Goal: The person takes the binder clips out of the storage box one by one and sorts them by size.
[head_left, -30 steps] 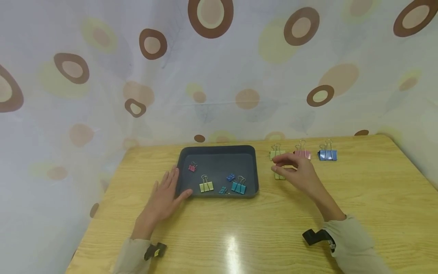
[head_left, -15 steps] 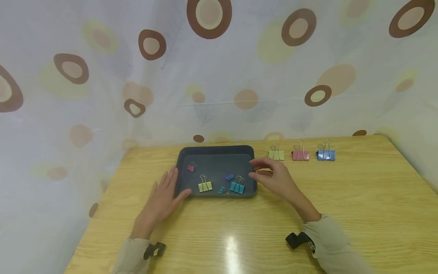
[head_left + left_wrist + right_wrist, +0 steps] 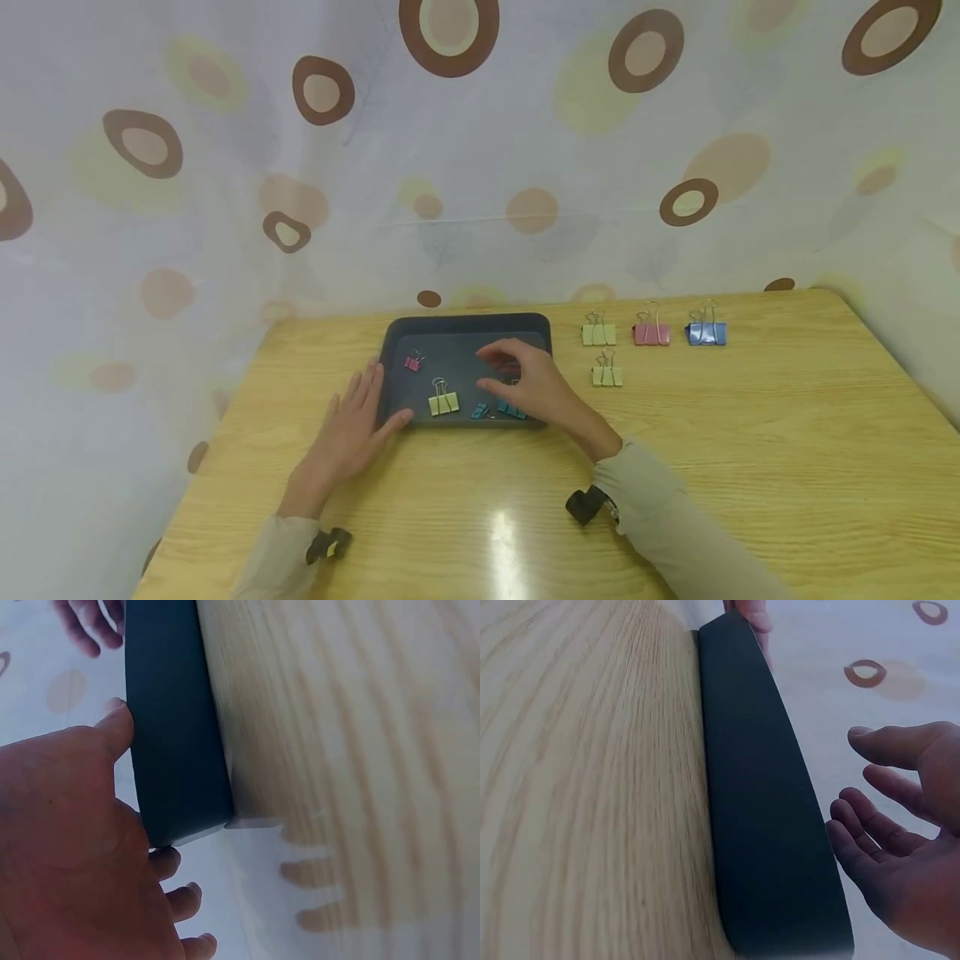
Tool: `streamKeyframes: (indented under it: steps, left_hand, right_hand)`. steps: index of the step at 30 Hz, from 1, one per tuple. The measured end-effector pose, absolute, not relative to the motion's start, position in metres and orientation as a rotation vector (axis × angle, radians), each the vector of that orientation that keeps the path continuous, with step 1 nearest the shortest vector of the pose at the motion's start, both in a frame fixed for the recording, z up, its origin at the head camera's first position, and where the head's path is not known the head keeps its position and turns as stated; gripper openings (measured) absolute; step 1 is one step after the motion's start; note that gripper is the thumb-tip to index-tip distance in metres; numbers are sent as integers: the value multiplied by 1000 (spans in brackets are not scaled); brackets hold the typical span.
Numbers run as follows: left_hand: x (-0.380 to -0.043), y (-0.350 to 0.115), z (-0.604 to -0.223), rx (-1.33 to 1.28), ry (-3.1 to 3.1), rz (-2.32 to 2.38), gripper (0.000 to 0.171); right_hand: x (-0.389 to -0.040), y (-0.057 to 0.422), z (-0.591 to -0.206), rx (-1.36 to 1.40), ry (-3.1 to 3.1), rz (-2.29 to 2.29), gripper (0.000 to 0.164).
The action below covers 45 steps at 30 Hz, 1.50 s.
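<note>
My left hand (image 3: 341, 446) rests at the left front corner of a dark grey tray (image 3: 453, 350), fingers straight along its side and thumb on the front rim. Over the tray's right half hovers my right hand (image 3: 538, 385), thumb and fingertips apart with nothing between them. Inside the tray lie a small pink binder clip (image 3: 413, 363), a yellow binder clip (image 3: 443, 403) and a small teal binder clip (image 3: 479, 411). A larger teal binder clip (image 3: 512, 409) is partly covered by the right hand, which also hides the small blue one. Both wrist views show the tray's outer wall (image 3: 176, 712).
Right of the tray, a yellow binder clip (image 3: 598, 335), a pink one (image 3: 651, 335) and a blue one (image 3: 707, 334) form a row on the wooden table (image 3: 420, 517). Another yellow clip (image 3: 607, 376) sits in front of the first. A patterned curtain (image 3: 480, 150) hangs behind.
My right hand has moved left from the front yellow clip on the table to above the tray, uncovering the clips on the right. The left hand stays at the tray's corner.
</note>
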<state>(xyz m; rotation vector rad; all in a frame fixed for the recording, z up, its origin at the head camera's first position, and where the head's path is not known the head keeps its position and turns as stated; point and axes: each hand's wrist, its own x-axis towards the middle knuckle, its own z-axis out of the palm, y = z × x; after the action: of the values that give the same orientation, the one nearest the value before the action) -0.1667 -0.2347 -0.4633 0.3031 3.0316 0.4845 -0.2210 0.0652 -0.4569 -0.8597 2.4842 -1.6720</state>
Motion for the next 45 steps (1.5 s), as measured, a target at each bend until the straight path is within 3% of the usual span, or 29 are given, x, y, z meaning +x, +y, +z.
streamKeyframes:
  steps: [12,21,45]
  left_hand:
    - [-169,-236,-468,327,3036,488,92]
    - [-168,-232,-469,301,2994,516,93]
    - [-169,-233,-463,268,2968,455,93]
  right_hand:
    - [-234,23,-461,-914,2529,-1391,40]
    - [-237,7,-473,-802,2553,-1277,40]
    - [-236,-3,-477,-894,2619,-1211,19]
